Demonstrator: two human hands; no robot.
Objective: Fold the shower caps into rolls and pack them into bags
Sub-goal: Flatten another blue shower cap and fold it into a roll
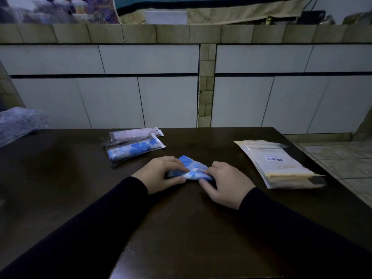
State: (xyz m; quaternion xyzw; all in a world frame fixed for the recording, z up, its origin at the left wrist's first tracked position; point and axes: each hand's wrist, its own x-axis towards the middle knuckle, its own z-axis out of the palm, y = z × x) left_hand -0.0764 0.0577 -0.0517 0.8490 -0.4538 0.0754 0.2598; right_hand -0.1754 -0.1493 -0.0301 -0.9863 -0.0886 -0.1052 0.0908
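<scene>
The shower cap (192, 168) lay crosswise between both hands; left hand (161, 174) and right hand (225, 183) each pinched one end, equally near.

Almost nothing legible. One white sticker label (274, 158) sits on the top packet of the stack of flat packets (281, 168) at the right side of the bench (181, 218); it carries a black barcode, with a line of tiny characters beneath too small and blurred to read. Just below the label, on the same packet, a faint yellowish mark (285, 167) that may be print or a logo, not readable. The two filled clear bags (133, 147) at the far middle of the bench show only pattern, no lettering that can be made out. No brand, number or sign readable elsewhere.
</scene>
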